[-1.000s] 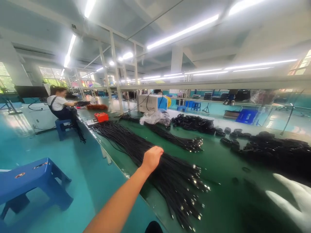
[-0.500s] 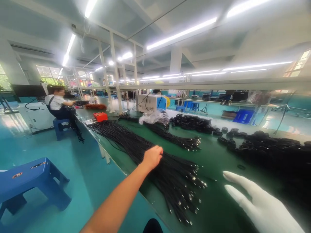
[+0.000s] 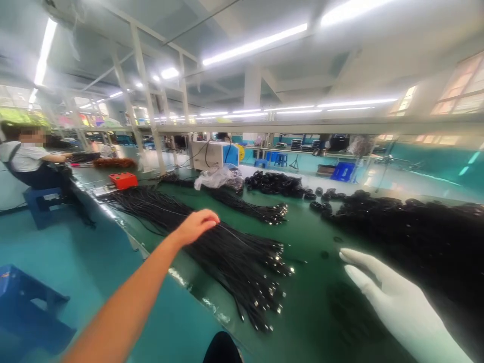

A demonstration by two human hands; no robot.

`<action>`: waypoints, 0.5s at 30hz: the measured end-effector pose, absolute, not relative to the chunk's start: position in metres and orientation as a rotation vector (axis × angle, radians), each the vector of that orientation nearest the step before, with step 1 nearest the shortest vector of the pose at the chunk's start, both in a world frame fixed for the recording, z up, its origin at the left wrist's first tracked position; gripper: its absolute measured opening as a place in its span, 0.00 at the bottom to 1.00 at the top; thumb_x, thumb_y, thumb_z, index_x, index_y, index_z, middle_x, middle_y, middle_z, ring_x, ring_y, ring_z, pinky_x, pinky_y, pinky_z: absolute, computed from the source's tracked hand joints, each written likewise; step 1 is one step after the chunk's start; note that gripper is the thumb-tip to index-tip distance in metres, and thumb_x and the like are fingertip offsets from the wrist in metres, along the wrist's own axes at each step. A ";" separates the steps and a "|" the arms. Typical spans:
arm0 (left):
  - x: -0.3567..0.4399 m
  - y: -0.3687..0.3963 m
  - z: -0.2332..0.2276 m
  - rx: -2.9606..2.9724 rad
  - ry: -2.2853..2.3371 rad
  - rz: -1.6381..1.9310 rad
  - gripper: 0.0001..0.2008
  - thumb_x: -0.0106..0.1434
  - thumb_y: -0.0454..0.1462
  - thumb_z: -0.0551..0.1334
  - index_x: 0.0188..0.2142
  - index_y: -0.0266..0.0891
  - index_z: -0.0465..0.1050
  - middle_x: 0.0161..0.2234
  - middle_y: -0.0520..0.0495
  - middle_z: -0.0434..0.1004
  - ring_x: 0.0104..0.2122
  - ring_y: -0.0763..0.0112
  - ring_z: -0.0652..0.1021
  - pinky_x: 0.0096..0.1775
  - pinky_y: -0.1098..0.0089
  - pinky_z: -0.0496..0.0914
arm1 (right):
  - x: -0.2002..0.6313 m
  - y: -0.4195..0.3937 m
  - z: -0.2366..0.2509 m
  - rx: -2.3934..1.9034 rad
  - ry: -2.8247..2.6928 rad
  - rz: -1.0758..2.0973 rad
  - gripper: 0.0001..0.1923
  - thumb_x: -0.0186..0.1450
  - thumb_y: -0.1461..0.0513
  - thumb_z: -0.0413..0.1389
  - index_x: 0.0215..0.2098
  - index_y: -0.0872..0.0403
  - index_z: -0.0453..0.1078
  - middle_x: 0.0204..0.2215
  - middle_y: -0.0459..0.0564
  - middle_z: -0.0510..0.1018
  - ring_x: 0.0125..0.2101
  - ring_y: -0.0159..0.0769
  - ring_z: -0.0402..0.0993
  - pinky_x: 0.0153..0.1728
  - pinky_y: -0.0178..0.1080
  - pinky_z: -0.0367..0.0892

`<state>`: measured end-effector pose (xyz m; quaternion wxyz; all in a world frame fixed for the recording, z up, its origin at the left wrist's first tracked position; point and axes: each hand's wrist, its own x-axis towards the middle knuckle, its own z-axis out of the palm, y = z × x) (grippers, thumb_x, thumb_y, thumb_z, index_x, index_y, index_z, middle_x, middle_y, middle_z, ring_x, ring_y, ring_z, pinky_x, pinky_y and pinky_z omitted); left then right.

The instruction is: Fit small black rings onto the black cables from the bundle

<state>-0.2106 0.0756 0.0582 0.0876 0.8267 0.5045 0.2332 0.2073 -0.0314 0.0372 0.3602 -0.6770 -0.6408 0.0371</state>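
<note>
My bare left hand (image 3: 196, 225) reaches out over a long bundle of black cables (image 3: 242, 262) lying on the green table (image 3: 317, 287). Its fingers are pinched on one thin black cable lifted slightly off the bundle. The cables' metal-tipped ends fan out toward me. My right hand (image 3: 393, 302), in a white glove, hovers open above bare table at the lower right, fingers apart and holding nothing. It is nearest a large heap of black cables (image 3: 416, 227).
A second cable bundle (image 3: 249, 205), coiled cables (image 3: 276, 183), a plastic bag (image 3: 217, 177), a white machine (image 3: 209, 154) and a red box (image 3: 123, 180) lie farther along. A seated co-worker (image 3: 30, 161) works at far left. A blue stool (image 3: 26, 307) stands on the floor.
The view has swung right. My left hand has risen a little off the bundle with one cable pinched. My gloved right hand has come further into view, still open.
</note>
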 end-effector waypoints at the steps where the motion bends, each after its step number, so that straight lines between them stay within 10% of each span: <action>1: -0.207 0.070 0.073 2.467 1.449 0.767 0.12 0.66 0.40 0.51 0.41 0.39 0.71 0.40 0.49 0.73 0.42 0.69 0.73 0.46 0.68 0.67 | 0.205 -0.033 0.044 -1.739 -1.593 0.185 0.22 0.60 0.47 0.49 0.48 0.44 0.70 0.46 0.46 0.77 0.45 0.48 0.74 0.43 0.49 0.72; 6: -0.157 0.050 0.125 2.423 1.121 1.149 0.12 0.64 0.41 0.54 0.37 0.41 0.75 0.37 0.50 0.73 0.39 0.69 0.73 0.45 0.69 0.65 | 0.167 -0.035 0.067 -1.284 -1.516 0.922 0.25 0.64 0.45 0.46 0.49 0.50 0.69 0.47 0.53 0.76 0.50 0.45 0.69 0.56 0.51 0.58; 15: -0.058 0.049 0.084 2.691 1.344 1.190 0.10 0.61 0.38 0.58 0.42 0.46 0.76 0.45 0.47 0.73 0.51 0.59 0.67 0.58 0.50 0.48 | 0.138 -0.042 0.017 -0.326 -1.020 2.473 0.18 0.57 0.58 0.55 0.39 0.65 0.68 0.29 0.61 0.78 0.29 0.49 0.78 0.27 0.52 0.73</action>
